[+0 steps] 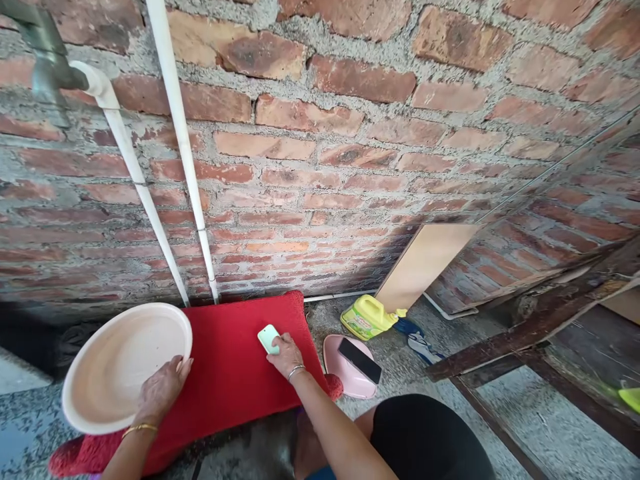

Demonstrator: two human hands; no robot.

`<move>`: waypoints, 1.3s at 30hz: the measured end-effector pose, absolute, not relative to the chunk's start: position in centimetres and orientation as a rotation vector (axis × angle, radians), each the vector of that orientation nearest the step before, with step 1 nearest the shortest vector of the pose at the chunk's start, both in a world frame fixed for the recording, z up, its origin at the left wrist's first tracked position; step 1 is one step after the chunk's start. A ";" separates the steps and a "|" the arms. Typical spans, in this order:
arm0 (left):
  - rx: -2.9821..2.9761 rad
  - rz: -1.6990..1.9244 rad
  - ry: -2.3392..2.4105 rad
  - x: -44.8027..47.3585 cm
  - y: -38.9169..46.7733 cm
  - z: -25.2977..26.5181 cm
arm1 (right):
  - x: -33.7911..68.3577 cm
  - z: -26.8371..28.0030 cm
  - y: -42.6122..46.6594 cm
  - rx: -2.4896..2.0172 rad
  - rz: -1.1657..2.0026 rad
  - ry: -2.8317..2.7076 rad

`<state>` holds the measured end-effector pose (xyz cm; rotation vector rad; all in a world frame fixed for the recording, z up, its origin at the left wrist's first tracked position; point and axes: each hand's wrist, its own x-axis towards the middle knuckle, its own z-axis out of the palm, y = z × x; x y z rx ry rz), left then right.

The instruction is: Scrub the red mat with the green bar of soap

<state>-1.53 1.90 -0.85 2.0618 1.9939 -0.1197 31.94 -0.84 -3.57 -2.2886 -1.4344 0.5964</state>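
Note:
A red cloth (235, 357) lies spread flat in front of me, with bunched, shaggy ends. On its left part rests a cream plastic basin (117, 363), tilted, with nothing to be seen in it. My left hand (163, 387) grips the basin's right rim, thumb out and fingers over the edge. My right hand (287, 355) is closed around a pale green rounded block (269, 339) against the cloth's right part. Whether the block is a brush or a soap bar I cannot tell.
Right of the cloth, a dark phone (360, 360) lies on a pink stool (334, 357). Behind stand a yellow detergent jug (367, 317) and a leaning board (425, 263). Blue sandals (423, 343) lie near a wooden frame (500, 340). Pipes (183, 133) and a tap (50, 67) line the brick wall.

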 end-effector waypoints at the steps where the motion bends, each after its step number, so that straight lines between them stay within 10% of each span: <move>1: 2.060 -0.126 1.990 -1.5 1.9 -0.8 | 32.8 -3.3 -0.9 -2.310 0.626 -1.451; 10: 2.032 -0.117 2.016 -1.2 1.8 0.1 | 40.7 1.1 -6.3 -2.705 0.615 -0.880; 21: 2.006 -0.139 2.000 -1.2 1.6 1.5 | 22.6 -3.3 -11.1 -2.270 0.979 -1.810; 39: 2.002 -0.088 1.992 -1.3 1.8 1.2 | 25.5 -0.2 -9.6 -2.459 0.735 -1.788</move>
